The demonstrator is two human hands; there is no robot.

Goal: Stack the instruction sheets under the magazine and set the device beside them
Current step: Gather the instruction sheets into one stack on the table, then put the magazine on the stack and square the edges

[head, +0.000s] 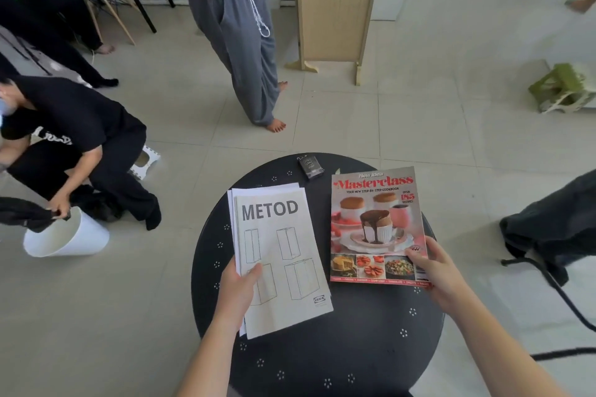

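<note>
On a round black table (354, 332) lies a pile of white instruction sheets (283, 255), its top page printed METOD with cabinet drawings. My left hand (240, 287) grips the pile's left edge, thumb on top. To the right is a pink Masterclass cookbook magazine (375, 222); my right hand (435, 271) holds its lower right corner. A small dark device (310, 167) rests at the table's far edge, apart from both.
A person in grey trousers (245, 51) stands just beyond the table holding a phone. Another crouches at the left by a white bucket (64, 238). A wooden screen (335, 3) stands behind, a dark bag (554, 226) with a cord at the right.
</note>
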